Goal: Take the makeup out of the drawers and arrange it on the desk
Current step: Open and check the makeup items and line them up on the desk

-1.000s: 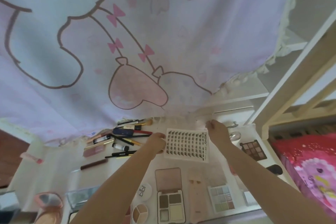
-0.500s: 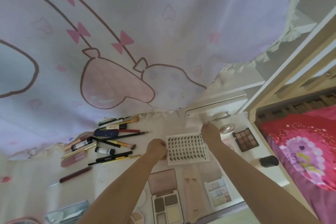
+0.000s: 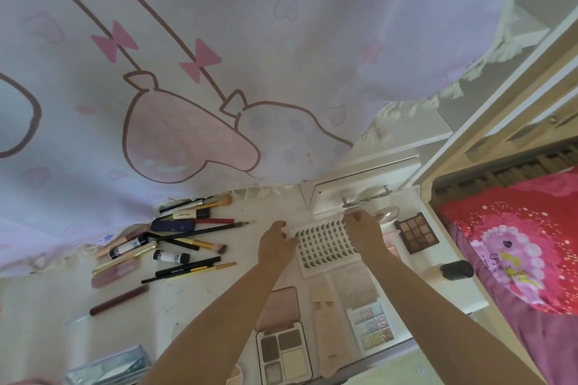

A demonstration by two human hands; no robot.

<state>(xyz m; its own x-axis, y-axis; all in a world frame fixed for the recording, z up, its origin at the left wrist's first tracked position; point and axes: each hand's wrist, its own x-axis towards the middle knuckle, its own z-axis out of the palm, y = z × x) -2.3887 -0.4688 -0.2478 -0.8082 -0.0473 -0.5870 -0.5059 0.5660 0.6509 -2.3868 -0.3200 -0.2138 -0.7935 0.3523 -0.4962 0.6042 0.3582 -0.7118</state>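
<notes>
Head view — left hand (image 3: 275,244) and right hand (image 3: 364,228) pinch opposite edges of the lash tray (image 3: 325,244) on the surface (image 3: 244,275) — light, flat, probably bendy; edges look safest.

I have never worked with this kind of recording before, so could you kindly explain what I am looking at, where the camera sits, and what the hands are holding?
There is no machine here: a person wears a wide-angle camera on the head, looking down at their own bare arms. The left hand and right hand each grip one side of a white false-lash card over a pale desk. To the left lies a pile of brushes and pencils. Nearer the person lie an open eyeshadow compact and a pastel palette; a brown palette lies on the right. A printed curtain hangs behind.
</notes>
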